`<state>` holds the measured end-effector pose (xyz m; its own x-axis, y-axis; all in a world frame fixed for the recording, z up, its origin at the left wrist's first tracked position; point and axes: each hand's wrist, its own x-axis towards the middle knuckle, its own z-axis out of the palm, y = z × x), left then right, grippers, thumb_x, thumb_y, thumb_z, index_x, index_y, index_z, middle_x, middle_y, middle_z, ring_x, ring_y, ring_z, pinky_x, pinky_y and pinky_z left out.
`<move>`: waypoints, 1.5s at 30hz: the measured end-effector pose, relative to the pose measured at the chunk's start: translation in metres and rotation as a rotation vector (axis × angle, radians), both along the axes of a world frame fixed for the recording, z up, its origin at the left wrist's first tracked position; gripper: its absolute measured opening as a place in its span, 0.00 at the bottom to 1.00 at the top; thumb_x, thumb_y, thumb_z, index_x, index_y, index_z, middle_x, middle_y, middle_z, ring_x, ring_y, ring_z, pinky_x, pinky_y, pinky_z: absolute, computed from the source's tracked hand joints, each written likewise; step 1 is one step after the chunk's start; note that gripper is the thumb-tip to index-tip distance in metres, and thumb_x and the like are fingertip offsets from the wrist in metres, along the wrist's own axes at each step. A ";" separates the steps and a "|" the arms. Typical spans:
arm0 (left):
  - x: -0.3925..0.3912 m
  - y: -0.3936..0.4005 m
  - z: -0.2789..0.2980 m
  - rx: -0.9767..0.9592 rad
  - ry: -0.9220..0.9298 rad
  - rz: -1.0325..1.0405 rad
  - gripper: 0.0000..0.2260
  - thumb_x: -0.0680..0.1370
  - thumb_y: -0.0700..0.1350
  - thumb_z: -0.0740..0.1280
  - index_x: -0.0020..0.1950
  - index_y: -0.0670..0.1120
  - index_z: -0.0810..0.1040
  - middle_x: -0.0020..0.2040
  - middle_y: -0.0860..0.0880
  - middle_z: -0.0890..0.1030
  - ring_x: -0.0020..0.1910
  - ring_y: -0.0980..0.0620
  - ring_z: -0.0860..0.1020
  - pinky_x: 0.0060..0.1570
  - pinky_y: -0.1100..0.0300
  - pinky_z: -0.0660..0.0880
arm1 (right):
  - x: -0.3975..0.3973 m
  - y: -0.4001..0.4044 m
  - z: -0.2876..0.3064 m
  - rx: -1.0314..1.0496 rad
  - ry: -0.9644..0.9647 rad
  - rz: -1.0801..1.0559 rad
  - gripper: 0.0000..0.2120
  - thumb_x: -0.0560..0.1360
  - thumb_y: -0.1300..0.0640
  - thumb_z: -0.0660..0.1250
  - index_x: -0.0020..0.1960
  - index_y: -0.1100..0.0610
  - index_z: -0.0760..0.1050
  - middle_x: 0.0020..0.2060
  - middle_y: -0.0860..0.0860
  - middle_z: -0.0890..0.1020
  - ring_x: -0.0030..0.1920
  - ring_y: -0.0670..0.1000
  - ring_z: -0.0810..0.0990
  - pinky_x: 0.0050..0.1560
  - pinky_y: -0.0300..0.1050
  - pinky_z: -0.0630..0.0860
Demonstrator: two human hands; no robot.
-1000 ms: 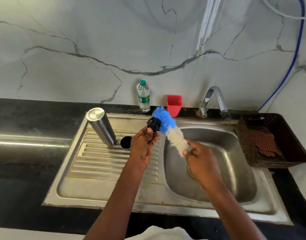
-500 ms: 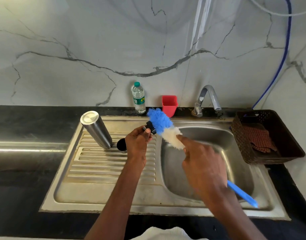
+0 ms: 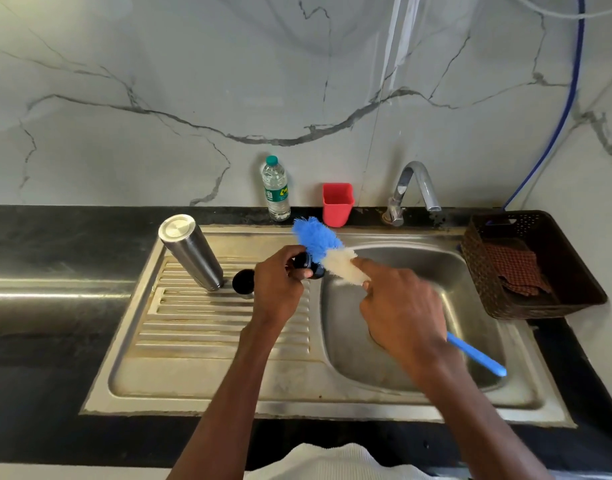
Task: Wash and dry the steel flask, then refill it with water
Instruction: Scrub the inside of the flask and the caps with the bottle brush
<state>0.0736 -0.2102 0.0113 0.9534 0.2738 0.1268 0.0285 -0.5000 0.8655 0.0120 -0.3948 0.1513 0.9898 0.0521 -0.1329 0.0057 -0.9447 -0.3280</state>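
The steel flask [image 3: 192, 252] stands upside down on the ribbed drainboard [image 3: 200, 327], with a black cap part [image 3: 243, 283] beside its base. My left hand [image 3: 280, 284] grips a small black lid piece [image 3: 306, 263] above the drainboard's right edge. My right hand [image 3: 401, 306] holds a bottle brush by its blue handle [image 3: 477, 356], index finger stretched along the white bristles. The brush's blue and white head [image 3: 323, 249] presses against the black lid piece.
The sink bowl [image 3: 470, 306] lies under my right hand, the tap [image 3: 417, 187] behind it. A water bottle [image 3: 276, 188] and a red cup [image 3: 337, 204] stand by the wall. A brown basket [image 3: 574, 271] holding a checked cloth [image 3: 515, 271] sits at the right.
My right hand slid up the brush toward the bristles and the blue handle came into view behind it. The brush head keeps rubbing the lid piece in my left hand.
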 end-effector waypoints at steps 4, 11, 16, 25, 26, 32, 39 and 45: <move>-0.003 0.014 -0.007 -0.047 0.026 0.053 0.19 0.74 0.34 0.75 0.62 0.49 0.85 0.53 0.54 0.87 0.53 0.56 0.84 0.58 0.62 0.78 | 0.004 -0.021 0.012 -0.002 0.041 0.006 0.26 0.75 0.58 0.62 0.68 0.36 0.74 0.46 0.49 0.84 0.49 0.58 0.83 0.44 0.51 0.75; -0.007 0.009 -0.001 -0.297 0.027 -0.232 0.23 0.71 0.27 0.74 0.59 0.51 0.85 0.54 0.54 0.87 0.54 0.59 0.84 0.56 0.68 0.77 | 0.042 -0.033 -0.016 0.051 0.122 -0.033 0.15 0.77 0.56 0.64 0.61 0.47 0.81 0.49 0.50 0.85 0.45 0.54 0.80 0.45 0.50 0.76; -0.004 -0.001 -0.011 -1.036 0.001 -0.010 0.19 0.74 0.33 0.73 0.64 0.41 0.81 0.59 0.44 0.86 0.60 0.47 0.84 0.57 0.56 0.82 | 0.065 -0.054 -0.054 0.819 0.564 -0.285 0.15 0.83 0.62 0.63 0.68 0.51 0.76 0.27 0.49 0.70 0.22 0.43 0.62 0.21 0.35 0.57; 0.001 -0.038 -0.016 -1.015 -0.094 0.274 0.19 0.75 0.25 0.71 0.62 0.41 0.82 0.56 0.45 0.87 0.54 0.54 0.85 0.51 0.63 0.80 | 0.038 -0.028 -0.084 1.376 0.941 -0.463 0.08 0.84 0.63 0.56 0.49 0.54 0.69 0.27 0.48 0.65 0.19 0.41 0.57 0.17 0.31 0.52; 0.000 -0.040 -0.014 -0.974 -0.111 0.271 0.19 0.74 0.24 0.71 0.60 0.42 0.82 0.55 0.46 0.87 0.53 0.55 0.85 0.51 0.64 0.80 | 0.038 -0.028 -0.085 1.424 0.977 -0.476 0.08 0.84 0.63 0.56 0.48 0.54 0.68 0.27 0.48 0.65 0.19 0.41 0.57 0.17 0.31 0.52; 0.018 -0.013 -0.014 -0.583 -0.241 0.274 0.21 0.71 0.23 0.72 0.60 0.41 0.84 0.54 0.42 0.87 0.50 0.52 0.83 0.53 0.56 0.81 | 0.019 -0.024 -0.082 1.548 1.070 -0.482 0.03 0.83 0.63 0.60 0.53 0.57 0.71 0.29 0.48 0.66 0.20 0.41 0.59 0.16 0.33 0.55; 0.010 -0.014 -0.014 -0.320 -0.218 0.240 0.15 0.74 0.34 0.76 0.60 0.45 0.84 0.52 0.54 0.86 0.52 0.59 0.82 0.55 0.55 0.80 | 0.025 -0.019 -0.094 1.427 0.945 -0.525 0.04 0.84 0.63 0.60 0.56 0.57 0.72 0.28 0.49 0.67 0.20 0.42 0.58 0.16 0.34 0.54; 0.013 0.008 -0.012 -0.886 -0.117 0.307 0.12 0.78 0.34 0.75 0.59 0.38 0.79 0.63 0.38 0.79 0.60 0.38 0.84 0.55 0.44 0.84 | 0.010 -0.020 -0.093 0.946 0.357 -0.417 0.15 0.82 0.57 0.66 0.67 0.46 0.77 0.28 0.45 0.76 0.23 0.44 0.68 0.25 0.38 0.63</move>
<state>0.0865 -0.2026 -0.0012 0.8183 0.5528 -0.1574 -0.0615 0.3563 0.9323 0.0223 -0.4144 0.0582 0.8657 -0.0463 -0.4985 -0.4960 -0.2146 -0.8414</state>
